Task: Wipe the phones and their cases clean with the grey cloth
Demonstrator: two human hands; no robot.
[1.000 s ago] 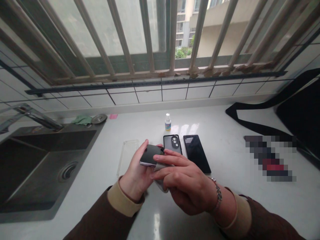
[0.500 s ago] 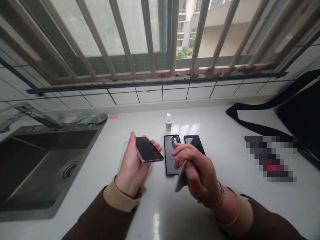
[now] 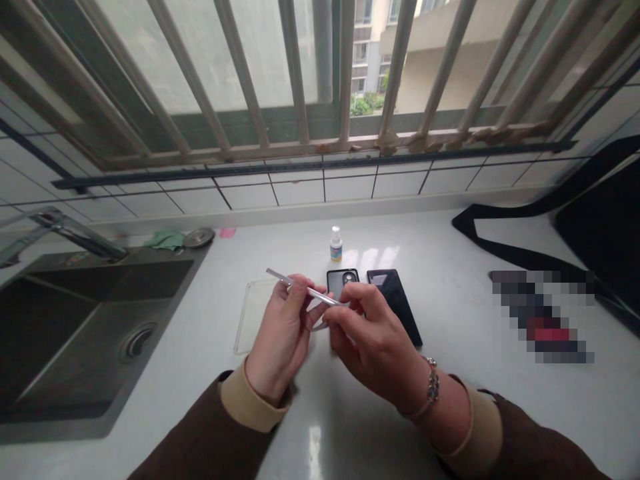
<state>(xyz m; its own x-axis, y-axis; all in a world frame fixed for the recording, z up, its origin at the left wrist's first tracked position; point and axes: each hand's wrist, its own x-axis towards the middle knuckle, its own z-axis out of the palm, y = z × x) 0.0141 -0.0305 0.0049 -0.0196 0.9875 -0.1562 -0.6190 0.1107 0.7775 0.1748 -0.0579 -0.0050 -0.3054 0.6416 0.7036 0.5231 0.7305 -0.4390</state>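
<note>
My left hand grips a smartphone, which is tilted so that its thin silvery edge faces me. At the phone's right end, the pinched fingers of my right hand meet it. A bit of thin grey cloth shows below the phone between the hands; most of it is hidden by my right hand. Behind the hands lies a dark phone case with a camera cutout, partly covered. A second black phone rests flat to its right. Left of my left hand lies a clear phone case.
A small white spray bottle stands at the back of the white counter. On the left are a steel sink and a faucet. A black strap and a pixelated patch lie to the right. Window bars rise behind.
My left hand has turned the phone from screen-up to edge-on. My right hand, with the grey cloth, has moved left onto the phone's end. More of the second phone and clear case shows.
</note>
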